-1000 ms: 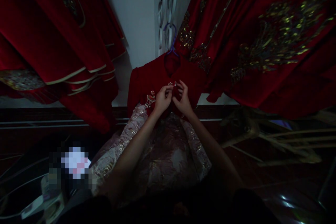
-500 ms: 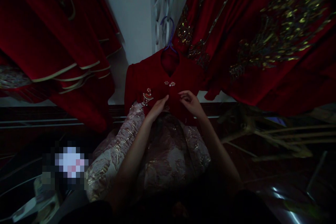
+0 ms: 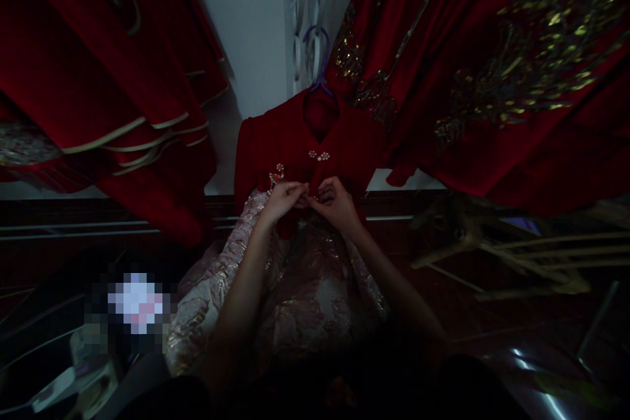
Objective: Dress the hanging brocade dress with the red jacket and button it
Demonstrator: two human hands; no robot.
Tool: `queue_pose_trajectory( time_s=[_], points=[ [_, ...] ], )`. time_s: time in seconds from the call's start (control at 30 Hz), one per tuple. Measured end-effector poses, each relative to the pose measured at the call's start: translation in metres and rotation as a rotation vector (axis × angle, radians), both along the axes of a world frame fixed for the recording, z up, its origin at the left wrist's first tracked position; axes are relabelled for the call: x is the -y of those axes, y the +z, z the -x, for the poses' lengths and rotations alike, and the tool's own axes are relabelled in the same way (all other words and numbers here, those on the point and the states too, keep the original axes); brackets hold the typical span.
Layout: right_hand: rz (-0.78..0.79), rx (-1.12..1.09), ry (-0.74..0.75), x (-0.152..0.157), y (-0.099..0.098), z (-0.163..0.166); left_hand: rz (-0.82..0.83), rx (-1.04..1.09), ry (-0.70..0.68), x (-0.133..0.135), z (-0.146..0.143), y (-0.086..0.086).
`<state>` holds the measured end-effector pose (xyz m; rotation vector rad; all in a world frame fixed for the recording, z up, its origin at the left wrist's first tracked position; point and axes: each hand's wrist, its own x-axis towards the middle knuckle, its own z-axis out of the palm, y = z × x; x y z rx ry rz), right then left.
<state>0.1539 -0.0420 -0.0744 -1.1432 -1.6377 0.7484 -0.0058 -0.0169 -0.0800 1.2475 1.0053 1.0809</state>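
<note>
A red jacket (image 3: 275, 134) with a V-neck hangs on a purple hanger (image 3: 323, 65) in front of me. Below the neckline sits a beaded flower clasp (image 3: 319, 156), and a jewelled brooch (image 3: 276, 174) adorns the chest on the left. My left hand (image 3: 286, 201) pinches the jacket's front edge below the clasp. Close beside it, my right hand (image 3: 338, 207) is closed on the opposite front edge, fingertips nearly meeting the left ones. What lies between the fingertips is too small to make out. A pale floral brocade skirt (image 3: 315, 302) spreads below the jacket.
Red garments with gold piping (image 3: 108, 79) hang on the left. Others with gold sequins (image 3: 546, 59) hang on the right. A white metal lattice (image 3: 298, 20) stands behind the hanger. At lower right is a wooden frame (image 3: 467, 236).
Both hands have come together at the jacket front, below the clasp. My left hand has turned inward; my right has moved left and down. Both now pinch the front edges.
</note>
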Motion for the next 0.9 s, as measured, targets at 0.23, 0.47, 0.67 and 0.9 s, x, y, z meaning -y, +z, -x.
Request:
queue_pose_trajectory(
  time_s=[0.23,0.47,0.67,0.9],
  points=[
    [0.053,-0.048,0.086,-0.010,-0.004,-0.006,-0.395,-0.201,0.713,-0.019,0.028,-0.017],
    [0.048,-0.224,0.063,-0.033,-0.015,0.014,-0.218,-0.001,0.435,-0.025,0.034,-0.025],
    [-0.035,-0.194,0.085,-0.054,-0.007,0.039,-0.201,0.076,0.460,-0.023,0.028,-0.021],
    [-0.091,-0.104,0.066,-0.059,-0.002,0.051,-0.257,0.026,0.465,-0.022,0.028,-0.022]
  ],
)
